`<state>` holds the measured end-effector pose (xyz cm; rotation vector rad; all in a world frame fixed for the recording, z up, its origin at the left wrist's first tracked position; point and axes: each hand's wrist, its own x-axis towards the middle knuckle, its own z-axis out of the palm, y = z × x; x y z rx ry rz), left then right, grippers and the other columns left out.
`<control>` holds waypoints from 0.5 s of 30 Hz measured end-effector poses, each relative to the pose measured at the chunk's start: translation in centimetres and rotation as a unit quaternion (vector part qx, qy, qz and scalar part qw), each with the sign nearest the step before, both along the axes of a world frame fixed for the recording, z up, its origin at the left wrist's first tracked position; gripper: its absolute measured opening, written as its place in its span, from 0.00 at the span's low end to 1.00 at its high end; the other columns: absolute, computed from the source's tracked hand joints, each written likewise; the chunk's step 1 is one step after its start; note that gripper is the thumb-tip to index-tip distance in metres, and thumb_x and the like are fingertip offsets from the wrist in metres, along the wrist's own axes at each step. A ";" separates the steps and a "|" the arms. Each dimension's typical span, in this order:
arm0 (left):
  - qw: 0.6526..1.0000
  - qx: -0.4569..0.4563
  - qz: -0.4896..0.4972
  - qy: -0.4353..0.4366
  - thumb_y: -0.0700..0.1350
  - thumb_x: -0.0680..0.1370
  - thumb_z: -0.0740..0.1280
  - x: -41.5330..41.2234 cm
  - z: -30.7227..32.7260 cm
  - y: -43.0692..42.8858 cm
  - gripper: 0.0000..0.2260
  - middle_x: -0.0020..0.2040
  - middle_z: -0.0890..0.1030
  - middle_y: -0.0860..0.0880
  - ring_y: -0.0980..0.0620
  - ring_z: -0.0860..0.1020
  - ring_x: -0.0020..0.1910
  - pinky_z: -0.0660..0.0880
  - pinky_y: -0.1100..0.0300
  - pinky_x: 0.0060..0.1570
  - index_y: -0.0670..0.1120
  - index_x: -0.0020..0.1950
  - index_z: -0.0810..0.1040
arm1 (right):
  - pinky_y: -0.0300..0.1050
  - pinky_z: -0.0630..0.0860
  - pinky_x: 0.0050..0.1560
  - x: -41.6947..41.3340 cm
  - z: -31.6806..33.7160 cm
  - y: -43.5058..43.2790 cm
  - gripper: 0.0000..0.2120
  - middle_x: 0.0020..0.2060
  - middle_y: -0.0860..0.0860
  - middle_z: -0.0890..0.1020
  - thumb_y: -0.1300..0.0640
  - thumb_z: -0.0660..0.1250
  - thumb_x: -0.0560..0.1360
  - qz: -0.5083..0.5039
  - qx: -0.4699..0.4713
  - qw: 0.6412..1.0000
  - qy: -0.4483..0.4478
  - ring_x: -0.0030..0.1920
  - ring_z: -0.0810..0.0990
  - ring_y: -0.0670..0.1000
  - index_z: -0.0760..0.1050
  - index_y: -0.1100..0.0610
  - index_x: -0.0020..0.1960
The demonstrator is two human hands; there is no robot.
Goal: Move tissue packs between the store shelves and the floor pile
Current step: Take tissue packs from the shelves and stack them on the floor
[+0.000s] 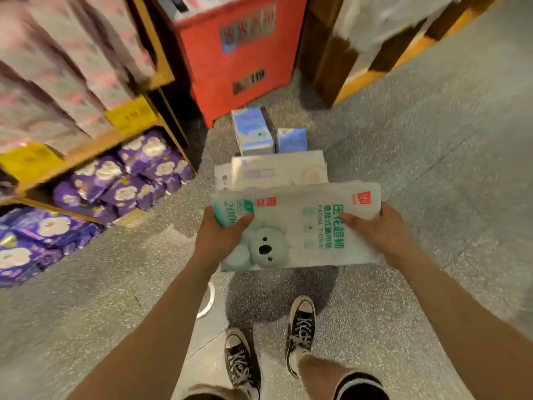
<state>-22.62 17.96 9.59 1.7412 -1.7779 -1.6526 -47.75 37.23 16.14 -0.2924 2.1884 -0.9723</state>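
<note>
A grey speckled floor (418, 168) is carrying everything. Shelves (86, 151) are standing along its left edge, holding purple packs (127, 186) on the lower tiers. A red bin (236, 67) is sitting at the far edge. A pile (277, 168) of white and blue packs is lying mid-floor. A white koala-print pack (302, 226) is being held level in the air, just nearer than the pile. The left hand (216, 241) is gripping its left end, thumb curled over the top. The right hand (380, 235) is clasping its right end, fingers hidden underneath.
</note>
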 end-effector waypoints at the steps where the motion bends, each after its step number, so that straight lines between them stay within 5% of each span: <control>1: 1.000 -0.009 0.008 0.003 0.75 0.57 0.74 1.0 3.1 0.0 0.39 0.49 0.86 0.54 0.53 0.86 0.45 0.84 0.46 0.45 0.52 0.59 0.79 | 0.37 0.77 0.35 0.8 3.2 -0.4 0.20 0.45 0.42 0.83 0.51 0.80 0.69 0.007 -0.007 1.000 0.013 0.43 0.81 0.41 0.77 0.52 0.57; 7: 0.994 -0.053 0.093 0.021 0.64 0.66 0.78 7.8 22.4 1.5 0.30 0.50 0.85 0.55 0.53 0.84 0.46 0.83 0.48 0.49 0.53 0.61 0.76 | 0.46 0.81 0.43 5.8 20.7 -1.6 0.19 0.45 0.42 0.85 0.49 0.80 0.69 0.048 -0.059 0.997 0.033 0.44 0.85 0.45 0.78 0.49 0.56; 10: 0.989 -0.091 0.095 0.067 0.67 0.67 0.77 11.8 29.6 3.0 0.27 0.50 0.86 0.55 0.53 0.86 0.45 0.84 0.45 0.47 0.54 0.60 0.79 | 0.42 0.82 0.41 8.1 27.0 -1.5 0.12 0.43 0.41 0.86 0.51 0.79 0.71 0.082 -0.117 0.989 0.030 0.43 0.86 0.42 0.80 0.46 0.52; 15: 0.976 -0.137 0.152 0.077 0.56 0.71 0.78 16.7 38.9 7.2 0.17 0.49 0.87 0.54 0.55 0.86 0.46 0.84 0.46 0.50 0.51 0.56 0.82 | 0.42 0.82 0.42 11.7 35.1 -1.9 0.07 0.46 0.45 0.88 0.54 0.76 0.74 0.163 -0.170 0.971 -0.030 0.45 0.87 0.43 0.82 0.46 0.49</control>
